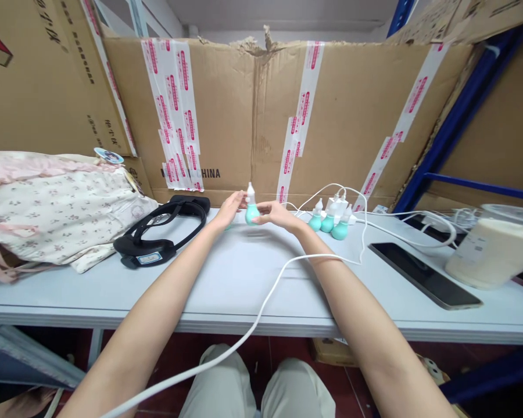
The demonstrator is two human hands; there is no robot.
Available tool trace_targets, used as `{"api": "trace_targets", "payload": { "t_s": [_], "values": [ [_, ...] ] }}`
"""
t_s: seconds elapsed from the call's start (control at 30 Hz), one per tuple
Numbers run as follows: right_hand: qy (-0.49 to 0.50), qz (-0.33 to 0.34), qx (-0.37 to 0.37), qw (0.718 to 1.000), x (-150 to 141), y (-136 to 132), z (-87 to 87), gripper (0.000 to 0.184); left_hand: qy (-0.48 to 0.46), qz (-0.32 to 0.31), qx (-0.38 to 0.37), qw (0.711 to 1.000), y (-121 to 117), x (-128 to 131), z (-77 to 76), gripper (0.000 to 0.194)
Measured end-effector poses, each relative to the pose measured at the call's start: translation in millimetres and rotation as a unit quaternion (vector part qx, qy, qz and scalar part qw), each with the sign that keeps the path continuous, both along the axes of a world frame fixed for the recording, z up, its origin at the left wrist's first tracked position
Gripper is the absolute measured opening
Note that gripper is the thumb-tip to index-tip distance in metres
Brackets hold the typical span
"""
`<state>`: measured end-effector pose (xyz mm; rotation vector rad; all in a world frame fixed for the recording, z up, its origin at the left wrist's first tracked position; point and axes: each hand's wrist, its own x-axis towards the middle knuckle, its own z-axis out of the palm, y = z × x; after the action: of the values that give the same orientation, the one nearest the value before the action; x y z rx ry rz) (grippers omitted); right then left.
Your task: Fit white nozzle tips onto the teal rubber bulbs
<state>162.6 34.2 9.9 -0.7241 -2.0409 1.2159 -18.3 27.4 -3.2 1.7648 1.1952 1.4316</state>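
A small teal bulb with a white nozzle [251,207] stands upright at the far side of the pale table [226,284], held between both hands. My left hand [232,208] touches its left side with closed fingers. My right hand [275,213] pinches its right side. Three more teal bulbs with white tips [329,221] stand in a group just right of my right hand, apart from it.
A black headset [161,231] lies left of my hands, with a floral fabric bag [47,209] beyond it. A dark phone [423,274] and a cream tub [492,252] sit at right. White cables [361,232] cross the table; cardboard walls [253,116] stand behind.
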Motion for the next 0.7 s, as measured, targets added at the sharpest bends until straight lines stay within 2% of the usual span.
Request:
{"api": "trace_targets", "payload": {
  "t_s": [0.1,0.23,0.37,0.53,0.63,0.7],
  "values": [
    [-0.026,0.026,-0.002,0.999,-4.3,1.7,-3.8,0.036,-0.006,-0.012,0.011,1.000,-4.8,-0.3,5.2,0.056],
    [-0.038,0.017,0.044,0.998,-6.6,4.1,-5.1,0.026,-0.011,-0.030,0.024,0.999,-11.4,-0.6,12.1,0.053],
    [-0.044,0.028,0.045,0.998,-5.4,0.5,-5.4,0.034,-0.011,-0.039,0.018,0.999,-12.7,-0.8,13.9,0.052],
    [-0.044,0.037,0.016,0.998,-9.2,-3.8,-8.0,0.038,0.034,-0.036,0.028,0.998,-8.4,0.5,8.5,0.050],
    [-0.075,0.037,0.036,0.996,-6.6,-2.0,-1.3,0.041,0.044,-0.039,0.033,0.998,-6.3,1.8,6.0,0.052],
    [-0.141,0.006,0.089,0.986,4.1,0.6,8.2,0.037,0.037,-0.029,0.028,0.999,-5.3,1.6,5.5,0.056]
  ]
}}
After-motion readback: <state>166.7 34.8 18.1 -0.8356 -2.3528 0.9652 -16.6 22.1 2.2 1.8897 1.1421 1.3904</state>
